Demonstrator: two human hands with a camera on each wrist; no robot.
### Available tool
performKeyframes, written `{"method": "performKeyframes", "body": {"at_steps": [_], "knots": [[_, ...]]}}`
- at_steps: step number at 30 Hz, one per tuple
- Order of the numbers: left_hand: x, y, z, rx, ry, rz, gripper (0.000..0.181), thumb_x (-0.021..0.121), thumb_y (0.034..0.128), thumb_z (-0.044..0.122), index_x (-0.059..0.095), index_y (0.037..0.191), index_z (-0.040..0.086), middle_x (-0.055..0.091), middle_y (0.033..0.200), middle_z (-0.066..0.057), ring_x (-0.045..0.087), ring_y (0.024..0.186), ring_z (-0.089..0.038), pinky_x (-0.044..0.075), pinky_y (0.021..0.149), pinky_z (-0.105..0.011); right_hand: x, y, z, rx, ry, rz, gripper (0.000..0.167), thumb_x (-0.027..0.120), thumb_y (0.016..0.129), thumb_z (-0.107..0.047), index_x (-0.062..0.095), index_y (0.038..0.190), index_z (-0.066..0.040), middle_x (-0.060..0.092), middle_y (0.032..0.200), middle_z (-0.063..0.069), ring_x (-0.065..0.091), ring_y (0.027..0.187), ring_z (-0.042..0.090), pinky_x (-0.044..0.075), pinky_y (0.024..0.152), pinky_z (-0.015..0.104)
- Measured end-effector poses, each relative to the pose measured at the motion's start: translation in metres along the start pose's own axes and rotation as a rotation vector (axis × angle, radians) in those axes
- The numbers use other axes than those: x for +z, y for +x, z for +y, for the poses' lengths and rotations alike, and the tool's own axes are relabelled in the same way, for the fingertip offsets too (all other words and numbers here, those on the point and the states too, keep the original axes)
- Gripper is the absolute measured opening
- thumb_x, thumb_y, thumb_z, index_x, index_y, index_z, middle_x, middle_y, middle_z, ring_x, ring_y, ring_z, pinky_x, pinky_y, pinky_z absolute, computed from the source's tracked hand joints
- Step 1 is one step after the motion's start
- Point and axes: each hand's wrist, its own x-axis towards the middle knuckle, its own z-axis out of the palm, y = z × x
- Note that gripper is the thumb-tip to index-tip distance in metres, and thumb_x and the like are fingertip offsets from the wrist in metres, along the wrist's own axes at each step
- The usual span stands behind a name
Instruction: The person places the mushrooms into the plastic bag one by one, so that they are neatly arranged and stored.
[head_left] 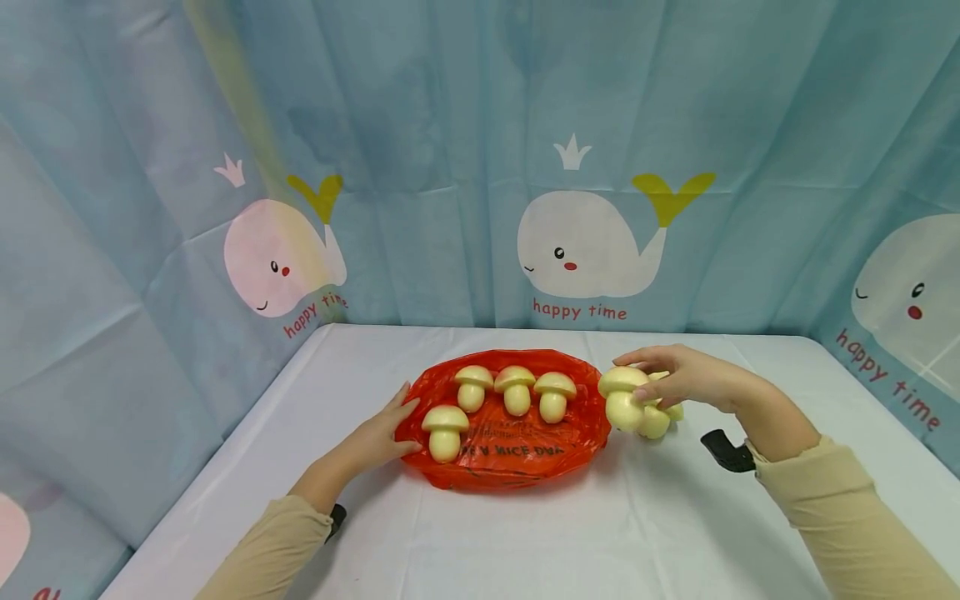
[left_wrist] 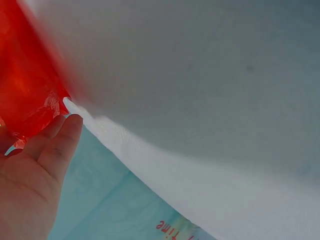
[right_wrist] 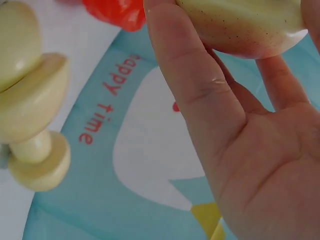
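Observation:
My right hand (head_left: 675,379) grips a pale yellow toy mushroom (head_left: 622,408) between thumb and fingers. It is just off the right edge of a red plastic bag (head_left: 517,475), spread out like a shallow tray. In the right wrist view the speckled cap of the held mushroom (right_wrist: 240,30) shows between the fingers. Several like mushrooms (head_left: 516,392) stand inside the bag. My left hand (head_left: 378,437) rests at the bag's left edge with its fingers spread; in the left wrist view its straight fingers (left_wrist: 62,145) touch the red plastic.
More pale mushrooms (head_left: 655,422) lie on the table right of the bag, partly hidden behind my right hand and the held one. White cloth (head_left: 510,542) covers the table. Blue curtains (head_left: 450,167) with whale prints hang behind it and along both sides.

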Motion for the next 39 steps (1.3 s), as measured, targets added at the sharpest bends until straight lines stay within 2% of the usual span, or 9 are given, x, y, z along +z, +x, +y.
{"method": "performKeyframes", "body": {"at_steps": [8, 16, 24, 33, 39], "knots": [[0.001, 0.000, 0.000, -0.004, 0.007, 0.001, 0.075, 0.072, 0.0877, 0.015, 0.032, 0.147, -0.008, 0.006, 0.160, -0.022, 0.016, 0.143, -0.044, 0.026, 0.110, -0.058, 0.006, 0.014, -0.016, 0.036, -0.009, -0.016, 0.060, 0.071, 0.089, -0.022, 0.047, 0.140, -0.001, 0.050, 0.132, 0.025, 0.059, 0.101, 0.026, 0.053, 0.086, 0.048], [0.002, 0.000, -0.002, 0.061, 0.036, 0.017, 0.073, 0.073, 0.0871, 0.013, 0.034, 0.143, -0.013, 0.010, 0.157, -0.028, 0.021, 0.141, -0.046, 0.026, 0.110, -0.057, 0.008, 0.029, -0.024, 0.050, -0.003, -0.021, 0.057, 0.070, 0.089, -0.021, 0.048, 0.138, -0.004, 0.045, 0.138, 0.027, 0.060, 0.105, 0.028, 0.053, 0.086, 0.043], [0.002, 0.001, -0.005, 0.049, 0.033, 0.013, 0.073, 0.073, 0.0866, 0.012, 0.034, 0.144, -0.012, 0.010, 0.158, -0.027, 0.020, 0.141, -0.046, 0.026, 0.110, -0.057, 0.011, 0.046, -0.036, 0.055, 0.010, -0.045, 0.059, 0.073, 0.088, -0.021, 0.048, 0.139, -0.004, 0.045, 0.139, 0.026, 0.062, 0.101, 0.026, 0.053, 0.088, 0.043], [0.001, -0.001, -0.004, 0.028, 0.031, 0.012, 0.074, 0.073, 0.0865, 0.012, 0.034, 0.145, -0.011, 0.009, 0.159, -0.025, 0.020, 0.141, -0.045, 0.026, 0.110, -0.058, 0.017, 0.066, -0.051, 0.064, 0.025, -0.068, 0.056, 0.072, 0.088, -0.015, 0.049, 0.138, -0.005, 0.053, 0.127, 0.021, 0.064, 0.090, 0.023, 0.053, 0.086, 0.043], [0.001, -0.002, -0.003, 0.027, 0.024, 0.011, 0.073, 0.073, 0.0868, 0.012, 0.034, 0.145, -0.011, 0.009, 0.159, -0.025, 0.020, 0.141, -0.045, 0.026, 0.110, -0.058, 0.025, 0.078, -0.057, 0.069, 0.076, -0.085, 0.055, 0.072, 0.088, -0.012, 0.049, 0.137, -0.004, 0.056, 0.123, 0.020, 0.065, 0.087, 0.027, 0.055, 0.082, 0.041]]}}
